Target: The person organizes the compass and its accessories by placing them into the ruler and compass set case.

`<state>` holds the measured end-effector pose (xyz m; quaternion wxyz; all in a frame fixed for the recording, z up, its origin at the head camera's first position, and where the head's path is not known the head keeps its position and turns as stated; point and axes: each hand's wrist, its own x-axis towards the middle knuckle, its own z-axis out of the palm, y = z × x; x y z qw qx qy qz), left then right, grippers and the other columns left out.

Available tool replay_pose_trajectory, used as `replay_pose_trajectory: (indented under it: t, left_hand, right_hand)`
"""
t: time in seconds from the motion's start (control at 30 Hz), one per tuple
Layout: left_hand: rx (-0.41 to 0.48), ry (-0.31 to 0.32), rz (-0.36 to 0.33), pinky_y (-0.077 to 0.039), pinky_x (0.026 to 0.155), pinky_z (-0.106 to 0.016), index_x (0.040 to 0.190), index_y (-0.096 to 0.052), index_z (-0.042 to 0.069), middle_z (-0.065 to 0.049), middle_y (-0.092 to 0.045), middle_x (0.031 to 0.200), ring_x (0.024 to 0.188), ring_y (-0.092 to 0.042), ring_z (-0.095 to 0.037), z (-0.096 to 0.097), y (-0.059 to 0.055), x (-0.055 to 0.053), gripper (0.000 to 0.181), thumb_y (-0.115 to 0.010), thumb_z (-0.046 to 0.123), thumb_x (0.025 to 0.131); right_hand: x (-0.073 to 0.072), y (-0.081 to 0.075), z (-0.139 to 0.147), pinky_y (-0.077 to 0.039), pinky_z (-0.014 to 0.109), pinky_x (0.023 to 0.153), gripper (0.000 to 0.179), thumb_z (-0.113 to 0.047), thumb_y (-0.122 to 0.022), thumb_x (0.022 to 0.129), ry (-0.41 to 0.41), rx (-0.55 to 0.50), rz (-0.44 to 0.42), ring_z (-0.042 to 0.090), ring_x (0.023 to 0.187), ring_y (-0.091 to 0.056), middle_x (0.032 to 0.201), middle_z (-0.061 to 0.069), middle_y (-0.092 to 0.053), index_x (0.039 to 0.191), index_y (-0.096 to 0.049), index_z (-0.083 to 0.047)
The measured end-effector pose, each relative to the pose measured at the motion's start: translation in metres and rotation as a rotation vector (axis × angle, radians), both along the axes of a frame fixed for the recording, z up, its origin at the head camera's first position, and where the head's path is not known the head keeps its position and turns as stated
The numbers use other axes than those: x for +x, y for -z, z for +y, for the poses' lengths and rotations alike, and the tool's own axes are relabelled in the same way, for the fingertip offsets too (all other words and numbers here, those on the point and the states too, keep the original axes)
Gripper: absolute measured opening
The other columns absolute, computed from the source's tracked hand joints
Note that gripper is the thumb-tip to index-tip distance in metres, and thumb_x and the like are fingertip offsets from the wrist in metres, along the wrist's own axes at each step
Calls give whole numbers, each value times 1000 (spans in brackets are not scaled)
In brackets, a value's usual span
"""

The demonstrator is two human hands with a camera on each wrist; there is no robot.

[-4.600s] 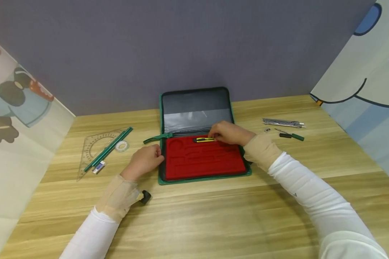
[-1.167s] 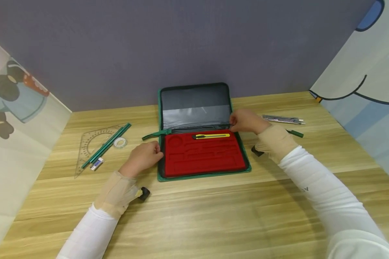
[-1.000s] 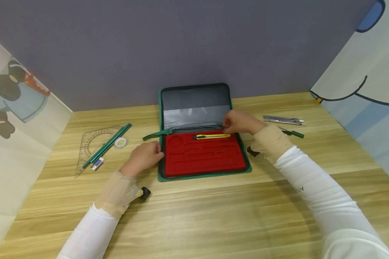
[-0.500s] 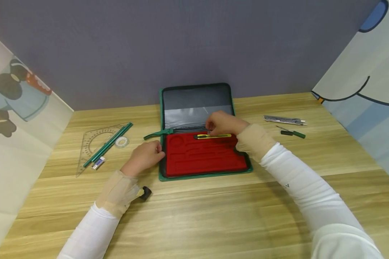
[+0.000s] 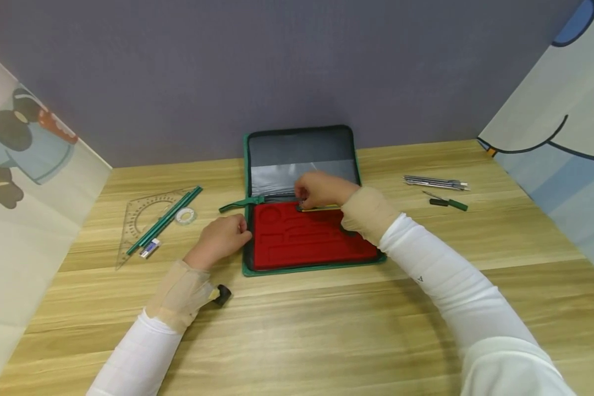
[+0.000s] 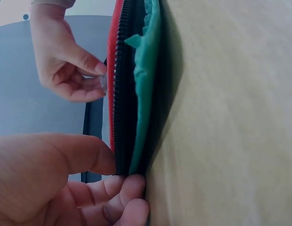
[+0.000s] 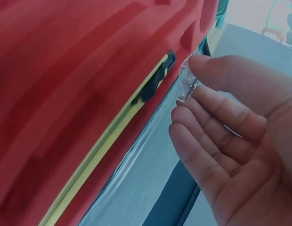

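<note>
My right hand pinches a small clear plastic case between thumb and fingers. It is over the far edge of the red moulded tray, close to the black tip of a yellow utility knife lying in its slot. The tray sits in an open green zip case, its dark lid leaning back. My left hand pinches the zipped left edge of the green case, thumb above and fingers below in the left wrist view.
At left lie a clear set square, green pencils, a tape roll and an eraser. At right lie slim silver instruments, a green-handled pointed tool and a black piece.
The right hand let go of the utility knife in the tray, and the small item left the table at right. Holding the clear case, it moved left along the tray. Left hand stayed.
</note>
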<state>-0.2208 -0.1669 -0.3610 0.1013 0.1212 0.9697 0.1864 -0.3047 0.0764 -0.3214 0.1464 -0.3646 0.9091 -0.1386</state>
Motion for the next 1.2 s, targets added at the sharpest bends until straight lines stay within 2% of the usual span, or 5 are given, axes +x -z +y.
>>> replay_pose_trajectory:
  t: [0.3,0.47,0.63,1.2]
  left_hand:
    - [1,-5,-3,-35,52,-30,82,-55,10,-3,-53,68,61,-49,-20,-1,-1,3,12,-56,21,85]
    - [4,-1,-3,-34,51,-29,83,-55,9,-3,-53,67,60,-48,-19,-1,-1,3,13,-56,21,85]
    - [3,0,-2,-34,51,-29,82,-55,9,-3,-53,67,60,-48,-19,-1,-2,4,13,-56,21,85]
    - [-2,-1,18,-35,51,-31,79,-56,10,-5,-55,69,61,-50,-21,-1,-2,3,12,-55,20,84]
  right_hand:
    - [4,-1,-17,-48,33,76,11,-11,-71,81,-26,39,23,21,80,-58,87,8,-66,88,-67,-3]
    - [5,0,-22,-49,31,74,11,-9,-72,81,-21,23,-5,19,79,-60,86,7,-67,88,-67,-2]
    - [6,2,-24,-50,30,74,11,-8,-72,82,-25,12,-40,18,80,-62,86,6,-68,90,-67,-2]
    - [8,6,-23,-50,31,80,18,-11,-72,82,-21,13,-16,19,86,-63,91,6,-68,97,-67,-3]
